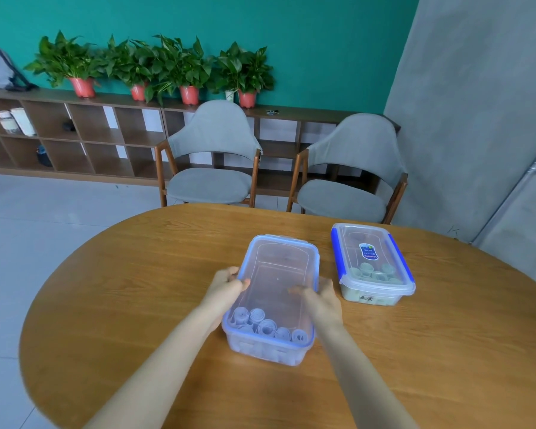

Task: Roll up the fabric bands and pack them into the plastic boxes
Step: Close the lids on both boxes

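Observation:
A clear plastic box with a light blue rim (pixel 277 252) stands in the middle of the wooden table (pixel 136 289), its clear lid lying on top. Several rolled grey fabric bands (pixel 268 326) show through the lid at the near end. My left hand (pixel 225 287) grips the lid's left edge, thumb on top. My right hand (pixel 321 300) holds the right edge, fingers resting on the lid. A second box (pixel 372 261) with dark blue side clips is closed, with several rolled greenish bands inside.
The second box stands to the right, a little farther away. Two grey chairs (pixel 211 156) stand beyond the table's far edge. A low shelf with potted plants (pixel 186 66) runs along the green wall. Bare tabletop surrounds both boxes.

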Available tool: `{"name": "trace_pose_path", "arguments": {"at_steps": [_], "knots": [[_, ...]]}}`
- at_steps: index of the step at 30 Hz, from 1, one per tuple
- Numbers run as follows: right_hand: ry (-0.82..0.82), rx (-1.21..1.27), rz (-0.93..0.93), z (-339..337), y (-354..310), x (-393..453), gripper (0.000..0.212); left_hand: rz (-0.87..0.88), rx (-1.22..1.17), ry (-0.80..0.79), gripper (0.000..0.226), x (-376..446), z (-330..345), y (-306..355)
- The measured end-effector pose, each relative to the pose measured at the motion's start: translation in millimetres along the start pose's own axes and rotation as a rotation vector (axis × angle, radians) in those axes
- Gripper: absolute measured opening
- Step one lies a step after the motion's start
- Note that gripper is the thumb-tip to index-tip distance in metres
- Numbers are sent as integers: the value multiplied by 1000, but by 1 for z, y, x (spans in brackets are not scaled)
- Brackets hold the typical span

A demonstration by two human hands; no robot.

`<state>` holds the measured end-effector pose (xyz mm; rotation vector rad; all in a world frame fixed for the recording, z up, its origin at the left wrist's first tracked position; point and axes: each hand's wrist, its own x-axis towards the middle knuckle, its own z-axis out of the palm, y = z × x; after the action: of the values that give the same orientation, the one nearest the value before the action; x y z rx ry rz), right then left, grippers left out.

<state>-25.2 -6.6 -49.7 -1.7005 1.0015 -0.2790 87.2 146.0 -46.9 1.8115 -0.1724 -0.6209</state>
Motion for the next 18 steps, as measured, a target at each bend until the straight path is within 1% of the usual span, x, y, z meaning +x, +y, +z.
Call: {"name": "trace_pose_path", "arguments": {"at_steps": [1,4,5,7,9,10,11,14,16,18], "knots": [[-6,-31,19,-2,-5,6,52,-9,-5,8,21,1,-1,8],[-23,-52,45,2,-11,19,60,-44,8,-39,35,4,2,25],[-23,-45,49,5,-11,22,66,-40,20,-46,35,5,4,27],[-29,-53,42,9,-12,26,75,-13,46,-28,31,10,7,28],[-30,-70,28,11,-16,29,78,-2,56,9,18,13,8,30],[-29,-69,21,10,-18,30,77,0,52,16,17,15,7,31],[-28,-60,11,10,-19,30,76,-4,26,7,19,18,7,33],[-27,-65,-36,11,-19,30,75,32,-15,-37,52,23,8,33],[-27,-116,-42,12,-19,30,73,79,-2,-45,60,21,10,33],[-18,-160,-33,13,-20,32,73,120,5,-39,61,20,13,35]]}}
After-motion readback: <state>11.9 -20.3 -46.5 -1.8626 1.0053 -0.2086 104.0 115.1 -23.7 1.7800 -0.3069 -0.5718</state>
